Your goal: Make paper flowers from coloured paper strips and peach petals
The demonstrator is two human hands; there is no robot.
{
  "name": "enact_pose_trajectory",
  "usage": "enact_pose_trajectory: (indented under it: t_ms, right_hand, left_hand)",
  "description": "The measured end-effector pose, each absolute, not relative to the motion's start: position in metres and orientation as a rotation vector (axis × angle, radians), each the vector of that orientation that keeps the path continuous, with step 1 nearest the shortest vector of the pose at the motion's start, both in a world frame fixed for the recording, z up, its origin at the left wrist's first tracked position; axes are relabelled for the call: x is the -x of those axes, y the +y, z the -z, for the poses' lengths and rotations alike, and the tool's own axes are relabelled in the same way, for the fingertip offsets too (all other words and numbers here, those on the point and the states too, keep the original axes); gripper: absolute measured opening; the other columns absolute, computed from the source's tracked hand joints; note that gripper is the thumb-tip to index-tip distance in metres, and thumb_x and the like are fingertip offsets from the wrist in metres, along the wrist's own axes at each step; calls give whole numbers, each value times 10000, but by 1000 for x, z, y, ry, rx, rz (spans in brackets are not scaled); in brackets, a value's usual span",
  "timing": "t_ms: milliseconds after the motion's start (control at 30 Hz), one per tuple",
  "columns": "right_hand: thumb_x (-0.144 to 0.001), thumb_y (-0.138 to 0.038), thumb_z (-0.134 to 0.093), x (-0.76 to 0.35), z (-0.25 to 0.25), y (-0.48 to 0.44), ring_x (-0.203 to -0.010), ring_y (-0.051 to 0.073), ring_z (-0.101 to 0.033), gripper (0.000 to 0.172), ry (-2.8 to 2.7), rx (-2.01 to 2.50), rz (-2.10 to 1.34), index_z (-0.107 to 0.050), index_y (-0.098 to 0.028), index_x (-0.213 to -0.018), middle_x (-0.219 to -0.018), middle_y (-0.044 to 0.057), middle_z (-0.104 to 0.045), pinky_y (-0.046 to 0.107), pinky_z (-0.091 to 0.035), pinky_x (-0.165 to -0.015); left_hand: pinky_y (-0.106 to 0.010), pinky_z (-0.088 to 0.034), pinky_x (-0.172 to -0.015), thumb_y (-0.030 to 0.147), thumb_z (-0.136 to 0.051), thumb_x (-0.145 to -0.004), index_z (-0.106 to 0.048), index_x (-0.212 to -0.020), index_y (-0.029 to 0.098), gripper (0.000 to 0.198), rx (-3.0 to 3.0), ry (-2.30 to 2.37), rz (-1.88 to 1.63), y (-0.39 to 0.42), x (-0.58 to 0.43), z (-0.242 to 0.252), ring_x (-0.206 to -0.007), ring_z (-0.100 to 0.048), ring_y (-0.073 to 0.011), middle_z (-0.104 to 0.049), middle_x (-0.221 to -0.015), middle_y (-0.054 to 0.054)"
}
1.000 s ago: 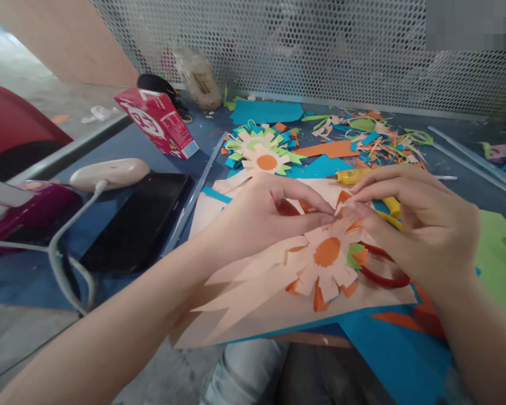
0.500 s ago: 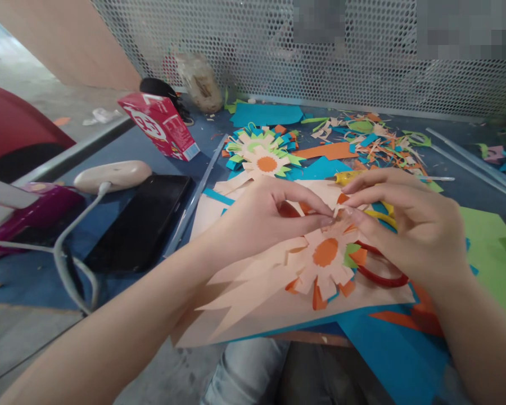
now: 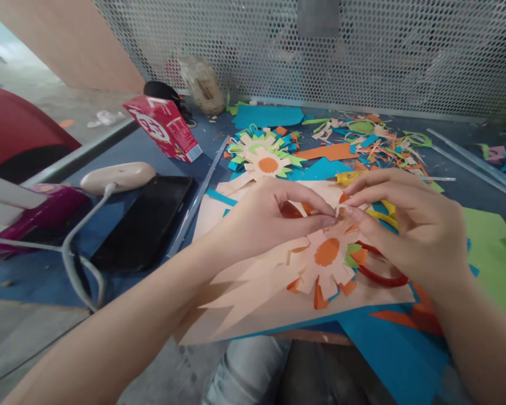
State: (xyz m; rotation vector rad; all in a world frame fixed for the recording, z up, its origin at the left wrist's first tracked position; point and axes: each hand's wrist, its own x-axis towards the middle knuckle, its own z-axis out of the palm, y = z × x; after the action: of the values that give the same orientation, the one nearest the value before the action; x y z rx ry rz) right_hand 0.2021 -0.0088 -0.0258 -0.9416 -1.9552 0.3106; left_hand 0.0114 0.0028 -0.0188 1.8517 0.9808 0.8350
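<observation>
Both hands meet over a paper flower (image 3: 328, 253) with an orange centre, peach petals and orange, green and blue tips. My left hand (image 3: 278, 211) pinches a small peach paper strip (image 3: 339, 209) at the flower's upper edge. From the other side my right hand (image 3: 398, 219) has thumb and fingertips on the same strip. Peach paper ribbon tails (image 3: 244, 281) spread left of the flower on a peach sheet (image 3: 371, 297). Red-handled scissors (image 3: 383, 277) lie partly under my right hand. A yellow-handled tool (image 3: 346, 178) shows just behind the fingers.
Another layered paper flower (image 3: 268, 165) lies behind my left hand. Coloured paper scraps (image 3: 379, 140) are heaped near the perforated metal panel (image 3: 253, 50). On the left are a black phone (image 3: 143, 225), a white corded device (image 3: 118, 177) and a red drink carton (image 3: 164, 126). Green paper (image 3: 493, 253) lies right.
The hands stay at the flower, pinching the strip with only slight finger movement. The view has shifted a little, so things on the left appear slightly farther right.
</observation>
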Motion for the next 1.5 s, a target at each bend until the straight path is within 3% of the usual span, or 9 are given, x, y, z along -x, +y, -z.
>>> enact_pose_trajectory:
  t_ms: [367, 1333, 1500]
  right_hand:
    - [-740, -155, -630, -200, 24, -11, -836, 191, -631, 149, -1969, 933, -172, -654, -299, -768, -855, -3, -664, 366, -511, -758]
    - [-775, -173, -604, -202, 24, -13, -893, 206, -643, 169, -1918, 964, -236, -674, -322, -815, -892, -5, -682, 393, -525, -804]
    - [-822, -179, -542, -207, 23, -9, -992, 174, -620, 201, -1858, 950, -298, -656, -264, -964, -1017, 15, -682, 351, -503, -853]
  left_hand:
    - [-230, -533, -629, 253, -611, -738, -713, -743, 191, 120, -1866, 1022, -865, 0, -13, 17, -713, -649, -148, -721, -793, -29]
    - [-209, -497, -624, 265, -628, -733, -717, -754, 221, 102, -1905, 1053, -907, -2, -13, 14, -763, -664, -164, -728, -835, -22]
    - [-209, -498, -636, 272, -632, -730, -720, -770, 231, 105, -1927, 1063, -898, -2, -10, 14, -788, -666, -171, -727, -859, -24]
